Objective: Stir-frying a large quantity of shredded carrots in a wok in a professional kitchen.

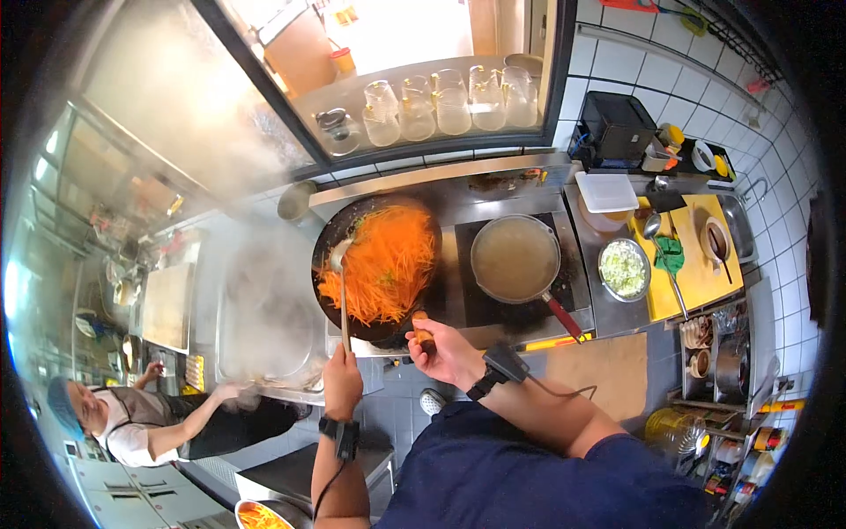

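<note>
My left hand (344, 382) grips the long handle of a metal cooking ladle or turner (343, 297). Its head rests among shredded carrots (390, 258) at the left side of a dark wok (324, 231). A few green bits show among the orange shreds. My right hand (446, 352) is closed around the wooden wok handle (421, 325) at the near rim. The wok looks tilted towards the left. Right of it, a pan of cloudy liquid (515, 258) with a red handle (563, 316) sits on the neighbouring burner.
Steam rises from a large basin (264, 317) at left, where a co-worker (139, 423) in a blue cap stands. On the right are a bowl of chopped pale-green vegetables (623, 268) and a yellow cutting board (714, 284). Glass pitchers (453, 99) line the window ledge.
</note>
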A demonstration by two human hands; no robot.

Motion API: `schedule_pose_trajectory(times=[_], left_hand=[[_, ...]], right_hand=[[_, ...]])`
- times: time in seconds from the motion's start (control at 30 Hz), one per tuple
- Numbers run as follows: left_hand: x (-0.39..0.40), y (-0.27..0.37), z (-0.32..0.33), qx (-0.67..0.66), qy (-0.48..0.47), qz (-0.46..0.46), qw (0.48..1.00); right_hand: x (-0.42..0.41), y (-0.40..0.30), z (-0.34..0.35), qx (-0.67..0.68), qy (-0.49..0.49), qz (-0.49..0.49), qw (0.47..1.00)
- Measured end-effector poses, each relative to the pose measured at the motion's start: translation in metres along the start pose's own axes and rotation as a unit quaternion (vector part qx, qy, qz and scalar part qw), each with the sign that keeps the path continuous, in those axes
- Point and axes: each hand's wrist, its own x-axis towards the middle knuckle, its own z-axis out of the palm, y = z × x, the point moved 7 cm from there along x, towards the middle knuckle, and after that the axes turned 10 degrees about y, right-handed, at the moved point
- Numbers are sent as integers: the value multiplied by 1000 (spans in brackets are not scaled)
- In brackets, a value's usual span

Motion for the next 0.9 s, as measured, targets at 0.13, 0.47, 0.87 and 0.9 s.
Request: schedule_pose_trajectory(times=[0.13,0.47,0.87,0.9], left_hand=[[-27,20,-27,-70,-64,-126,987],[53,38,11,-18,24,-69,997],[14,81,-55,172,-154,100,968],[3,76,-65,184,-143,96,968]], right_hand=[[-1,-2,0,-9,-8,7,1000],[1,3,-4,-13,12,11,1000],[5,-3,-5,-21,10,6,1000],[5,-2,-4,-15,9,10,1000]])
